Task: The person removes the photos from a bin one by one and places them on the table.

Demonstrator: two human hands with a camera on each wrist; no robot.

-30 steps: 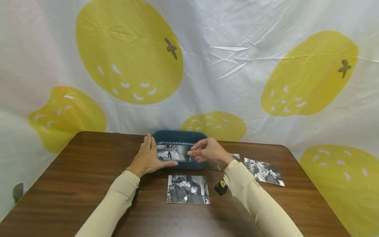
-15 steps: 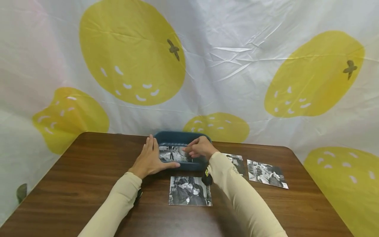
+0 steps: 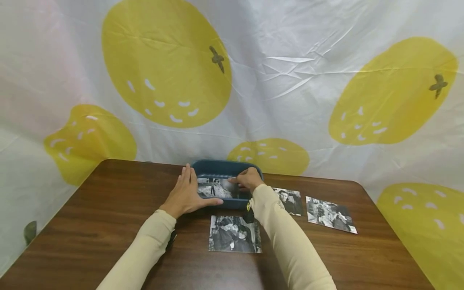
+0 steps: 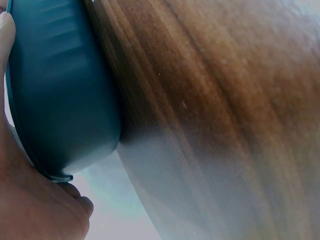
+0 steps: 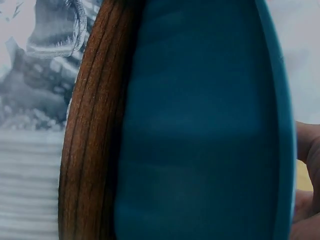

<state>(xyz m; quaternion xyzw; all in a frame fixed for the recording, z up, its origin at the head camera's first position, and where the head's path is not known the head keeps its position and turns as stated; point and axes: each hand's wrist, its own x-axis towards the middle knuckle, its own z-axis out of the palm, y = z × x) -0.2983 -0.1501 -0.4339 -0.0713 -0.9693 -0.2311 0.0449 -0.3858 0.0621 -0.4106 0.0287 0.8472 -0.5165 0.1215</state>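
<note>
A dark teal plastic box (image 3: 224, 203) stands at the back of the table, with a black-and-white photo (image 3: 214, 189) inside it. My left hand (image 3: 185, 194) rests on the box's left end, fingers straight along the side and thumb along the front rim. My right hand (image 3: 249, 179) reaches over the box's right part and pinches the photo near its upper right; part of this grip is hidden. In the right wrist view, the box wall (image 5: 200, 120) covers most of the fingers (image 5: 305, 145). The left wrist view shows the left hand (image 4: 40, 205) against the rim.
Another photo (image 3: 235, 234), showing people close together, lies in front of the box. Two more, a portrait (image 3: 290, 201) and a tilted outdoor scene (image 3: 330, 215), lie to the right. A white curtain (image 3: 275, 104) with yellow fruit prints hangs behind the wooden table (image 3: 87, 225).
My right hand has shifted within the box, its fingertips moving from the photo's right edge toward its upper right. The right forearm has swung left, uncovering the portrait photo. The left hand stays on the box.
</note>
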